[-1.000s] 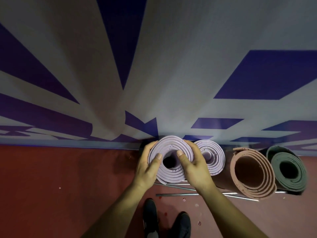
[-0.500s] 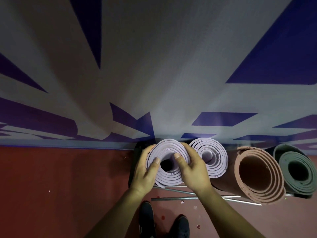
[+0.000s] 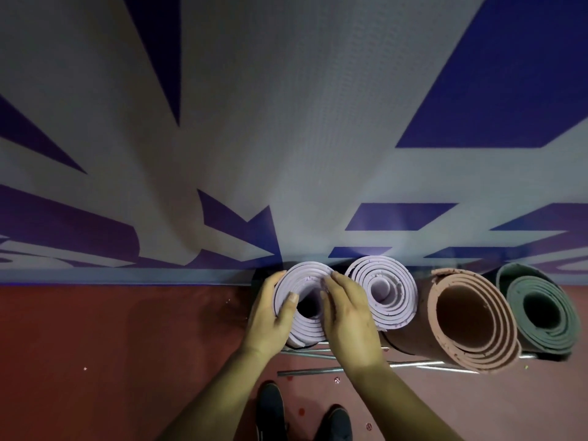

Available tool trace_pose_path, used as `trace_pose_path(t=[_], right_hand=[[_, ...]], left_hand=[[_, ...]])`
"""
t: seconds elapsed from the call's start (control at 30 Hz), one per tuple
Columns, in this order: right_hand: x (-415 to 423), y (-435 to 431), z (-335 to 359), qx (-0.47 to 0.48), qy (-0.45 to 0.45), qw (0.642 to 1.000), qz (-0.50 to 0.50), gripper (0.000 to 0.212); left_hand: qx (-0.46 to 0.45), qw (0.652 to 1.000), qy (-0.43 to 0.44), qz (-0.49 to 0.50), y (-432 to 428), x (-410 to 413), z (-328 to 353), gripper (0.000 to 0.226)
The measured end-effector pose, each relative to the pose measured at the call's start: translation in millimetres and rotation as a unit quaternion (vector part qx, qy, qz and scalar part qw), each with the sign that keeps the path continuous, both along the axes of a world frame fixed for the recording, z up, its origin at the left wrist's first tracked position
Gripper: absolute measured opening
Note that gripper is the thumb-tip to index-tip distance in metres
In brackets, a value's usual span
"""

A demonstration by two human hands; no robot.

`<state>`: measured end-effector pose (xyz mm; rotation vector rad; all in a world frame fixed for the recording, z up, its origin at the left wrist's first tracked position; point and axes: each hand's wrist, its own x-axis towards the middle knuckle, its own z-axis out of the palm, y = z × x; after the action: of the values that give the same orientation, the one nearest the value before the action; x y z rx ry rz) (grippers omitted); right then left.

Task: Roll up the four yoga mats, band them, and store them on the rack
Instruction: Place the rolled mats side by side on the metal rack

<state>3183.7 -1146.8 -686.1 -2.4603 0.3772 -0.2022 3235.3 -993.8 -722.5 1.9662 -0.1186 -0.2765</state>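
The wall [image 3: 286, 122], grey with blue shapes, fills the upper part of the view and meets the red floor [image 3: 111, 361] just behind the row of mats. Four rolled mats sit side by side on the rack [image 3: 305, 372], of which only thin metal rods show at its front edge, with their spiral ends facing the camera. The terracotta mat [image 3: 496, 351] is the widest and loosest roll. The green mat [image 3: 560, 332] is at the rack's right end, and the second lilac mat [image 3: 394, 300] is left of the terracotta one.

The leftmost lilac mat [image 3: 305, 326] is at the rack's left end, clasped on both sides. The left hand [image 3: 270, 323] wraps its outer side with the thumb on the end face near the core. The right hand [image 3: 346, 316] grips the other side, its fingers tucked between the two lilac rolls. Dark shoes [image 3: 270, 409] stand just in front.

This looks like the last mat being seated. To do it well, push the roll squarely back to the wall edge, keeping both hands tight so the layers do not telescope. Settle it fully on the rods and snug against its neighbour before letting go. No bands can be seen from this angle.
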Motion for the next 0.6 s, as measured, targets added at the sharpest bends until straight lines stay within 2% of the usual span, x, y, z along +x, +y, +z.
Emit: trace_pose_path(t=[0.07, 0.1, 0.17, 0.27, 0.37, 0.43, 0.6], right_hand=[[-10, -3, 4, -0.092, -0.016, 0.996, 0.001, 0.026], [-16, -6, 6, -0.108, -0.002, 0.994, -0.011, 0.029], [-27, -13, 11, -0.094, 0.052, 0.994, -0.038, 0.038], [-43, -32, 7, -0.068, 0.157, 0.985, -0.025, 0.061], [-49, -49, 0, -0.082, 0.228, 0.97, 0.024, 0.06], [-48, -53, 0, -0.079, 0.247, 0.965, 0.036, 0.058], [-47, -58, -4, -0.051, 0.224, 0.972, 0.049, 0.054]], left_hand=[[0.047, 0.999, -0.004, 0.013, 1, -5, 7, 0.044], [0.072, 0.997, -0.023, 0.018, 1, -7, 10, 0.043], [0.144, 0.982, -0.123, -0.006, 0, -10, 20, 0.041], [0.245, 0.931, -0.244, -0.115, -11, -12, 34, 0.049], [0.339, 0.884, -0.246, -0.206, -28, -15, 40, 0.053], [0.401, 0.858, -0.227, -0.225, -36, -14, 40, 0.056], [0.46, 0.837, -0.195, -0.221, -40, -4, 33, 0.059]])
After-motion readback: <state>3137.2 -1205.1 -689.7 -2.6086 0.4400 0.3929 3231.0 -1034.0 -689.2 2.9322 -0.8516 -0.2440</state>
